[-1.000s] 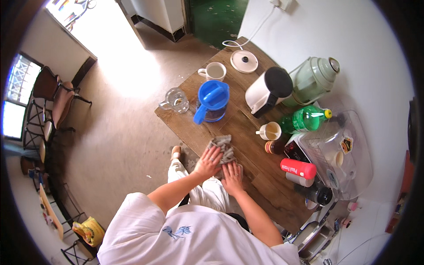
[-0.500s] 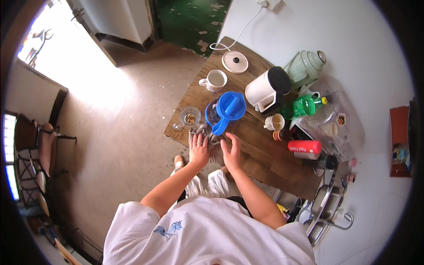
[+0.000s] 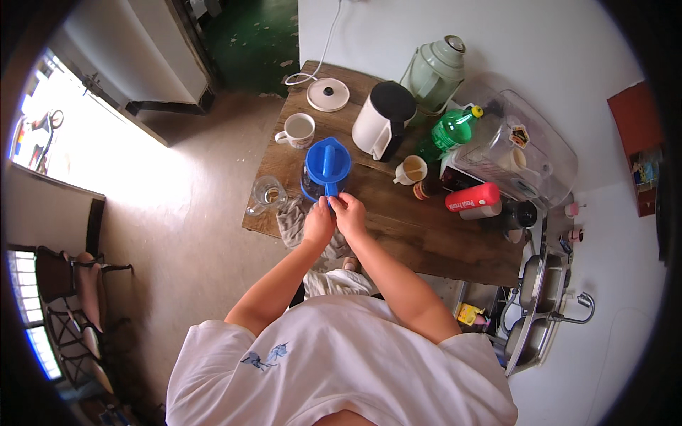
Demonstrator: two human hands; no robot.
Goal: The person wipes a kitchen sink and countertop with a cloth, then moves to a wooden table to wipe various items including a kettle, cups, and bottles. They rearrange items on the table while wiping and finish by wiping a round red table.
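Observation:
A clear pitcher with a blue lid and blue handle (image 3: 328,157) stands upright on the wooden table, its handle toward me. Both hands meet at that handle: my left hand (image 3: 320,224) is closed at its left side, and my right hand (image 3: 351,216) pinches it from the right. My fingers partly cover the handle's end. A crumpled grey-beige cloth (image 3: 290,224) lies beneath and left of my left hand, hanging over the table's near edge. Left of the pitcher sits a glass mug (image 3: 268,192) with something brownish in it. A white mug (image 3: 300,126) stands behind.
On the wooden table (image 3: 398,231) are a cream kettle (image 3: 369,128), its round lid (image 3: 327,95), a pale green thermos flask (image 3: 433,74), a green bottle (image 3: 452,130), a cup (image 3: 410,170), a red bottle (image 3: 472,197) and a clear plastic box (image 3: 547,149). A sink (image 3: 540,341) adjoins at right.
My left hand has left the cloth and closed at the pitcher's handle. My right hand has gone from open beside the cloth to gripping the handle. The view has shifted.

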